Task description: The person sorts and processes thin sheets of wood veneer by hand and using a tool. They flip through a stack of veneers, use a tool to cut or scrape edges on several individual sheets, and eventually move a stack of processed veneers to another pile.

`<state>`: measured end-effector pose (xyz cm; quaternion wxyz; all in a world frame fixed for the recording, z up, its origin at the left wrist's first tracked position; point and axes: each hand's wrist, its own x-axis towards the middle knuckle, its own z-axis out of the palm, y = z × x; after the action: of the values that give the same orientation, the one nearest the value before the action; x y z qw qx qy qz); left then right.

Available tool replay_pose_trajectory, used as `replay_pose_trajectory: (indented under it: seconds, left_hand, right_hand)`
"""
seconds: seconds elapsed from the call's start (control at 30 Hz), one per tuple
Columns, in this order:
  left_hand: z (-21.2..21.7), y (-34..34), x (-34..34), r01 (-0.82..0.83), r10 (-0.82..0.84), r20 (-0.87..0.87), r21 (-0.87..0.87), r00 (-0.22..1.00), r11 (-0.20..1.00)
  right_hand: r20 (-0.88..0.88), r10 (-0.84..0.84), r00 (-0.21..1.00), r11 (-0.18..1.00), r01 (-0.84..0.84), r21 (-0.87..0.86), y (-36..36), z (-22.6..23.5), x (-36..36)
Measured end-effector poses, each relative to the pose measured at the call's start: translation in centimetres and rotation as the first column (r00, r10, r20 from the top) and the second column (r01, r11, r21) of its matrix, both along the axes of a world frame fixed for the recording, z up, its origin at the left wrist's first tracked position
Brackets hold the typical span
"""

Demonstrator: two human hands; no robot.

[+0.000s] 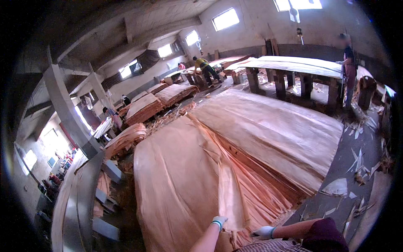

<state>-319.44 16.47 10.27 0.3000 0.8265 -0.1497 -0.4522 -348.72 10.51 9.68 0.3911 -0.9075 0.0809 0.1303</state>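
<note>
Two large stacks of thin, pale reddish wood veneer sheets lie before me, the left stack point(172, 168) and the right stack point(277, 122), with a gap of ragged layered edges point(264, 185) between them. My left hand point(219, 221), in a white glove, is closed on the near end of a narrow, curling veneer sheet point(231, 197) along the left stack's edge. My right hand point(263, 232), also gloved, is low beside the layered edges, just right of that sheet. Its fingers are too small and partly hidden to read.
A long table point(294, 65) bearing pale sheets stands at the back right, with a person point(347, 69) at its end. Another person point(205, 70) bends over farther back. More veneer piles point(145, 107) lie back left. Veneer scraps point(336, 187) litter the floor at right. A concrete pillar point(67, 101) rises at left.
</note>
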Motion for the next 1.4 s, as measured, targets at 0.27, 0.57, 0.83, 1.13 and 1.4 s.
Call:
replay_pose_trajectory:
  seconds: [0.27,0.57,0.83,1.13,1.4]
  left_hand:
    - [0.1,-4.0,-5.2,0.251,-0.271,0.385,0.104,0.882,0.962]
    - [-0.1,0.2,-3.7,0.087,-0.117,0.328,0.103,0.937,0.991]
    - [-5.3,1.5,-1.6,0.000,-0.040,0.342,0.115,0.939,0.993]
    - [-1.8,2.8,-1.7,0.098,-0.151,0.426,0.144,0.892,0.985]
    - [-3.0,3.1,-1.2,-0.004,-0.052,0.363,0.150,0.930,0.989]
  right_hand:
    - [-0.396,-0.816,0.422,0.551,0.775,-0.309,-3.6,-16.9,-30.1]
    - [-0.821,-0.370,0.436,0.865,0.484,-0.133,3.9,-14.9,-27.5]
    - [-0.854,-0.239,0.463,0.938,0.338,-0.079,2.2,-15.6,-23.0]
    - [-0.686,-0.430,0.587,0.867,0.480,-0.133,2.2,-12.9,-18.8]
    - [-0.725,-0.328,0.605,0.915,0.393,-0.086,3.1,-14.7,-18.0]
